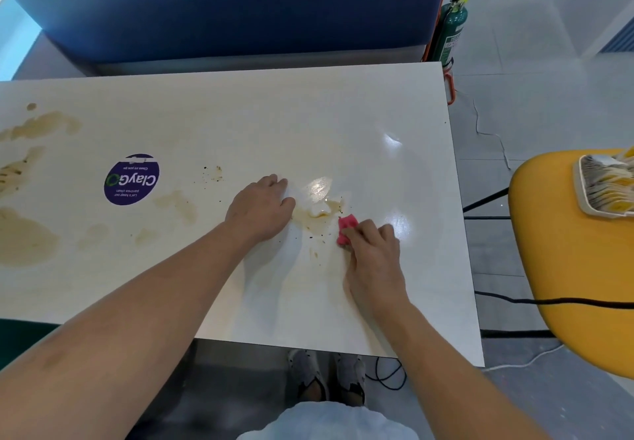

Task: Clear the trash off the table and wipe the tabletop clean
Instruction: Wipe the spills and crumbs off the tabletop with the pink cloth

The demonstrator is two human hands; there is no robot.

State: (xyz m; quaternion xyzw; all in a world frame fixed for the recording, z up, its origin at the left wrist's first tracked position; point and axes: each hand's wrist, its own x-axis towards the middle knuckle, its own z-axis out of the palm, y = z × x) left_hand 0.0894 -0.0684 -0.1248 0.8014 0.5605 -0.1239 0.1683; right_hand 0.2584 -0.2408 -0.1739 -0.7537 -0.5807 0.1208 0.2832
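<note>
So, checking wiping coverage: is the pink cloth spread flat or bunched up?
Bunched up: the pink cloth is a crumpled wad gripped by the right hand, at the brown spill.

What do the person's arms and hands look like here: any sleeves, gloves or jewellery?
Both forearms are bare as far as the frame shows, with no sleeves in view. The left hand and right hand wear no gloves, and no watch, bracelet or ring shows. Below the table edge are a pale garment and grey patterned shoes.
</note>
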